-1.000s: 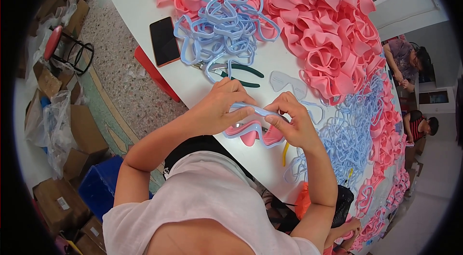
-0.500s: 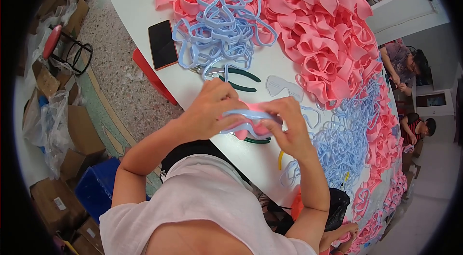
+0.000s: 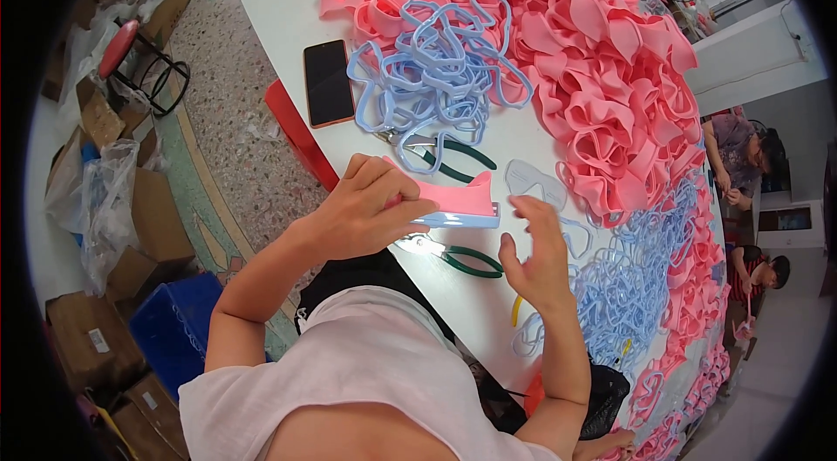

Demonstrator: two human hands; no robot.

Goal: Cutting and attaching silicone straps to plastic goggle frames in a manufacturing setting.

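My left hand (image 3: 356, 210) is closed around the left part of a goggle piece (image 3: 462, 198), a soft pink skirt with a glossy light blue frame along its lower edge. Just off the piece's right end, my right hand (image 3: 542, 262) is empty, its thumb and fingers spread. Pliers with green handles (image 3: 466, 173) lie beyond the piece, and a second pair of green-handled pliers (image 3: 475, 262) lies nearer me. A clear goggle-shaped lens (image 3: 534, 185) rests on the table beyond my right hand. Fingers of my left hand hide part of the goggle piece.
Blue frames (image 3: 427, 77) lie heaped beside a dark phone (image 3: 330, 84). Large piles of pink skirts (image 3: 602, 86) and thin blue rings (image 3: 619, 286) cover the table's right side. A red stool (image 3: 120, 47), cardboard boxes (image 3: 91, 334) and a blue bin (image 3: 179, 321) stand left. Two people sit far right.
My right hand has let go of the goggle piece and moved off to the right, fingers opening. My left hand still holds the piece, now turned with its blue edge toward me.
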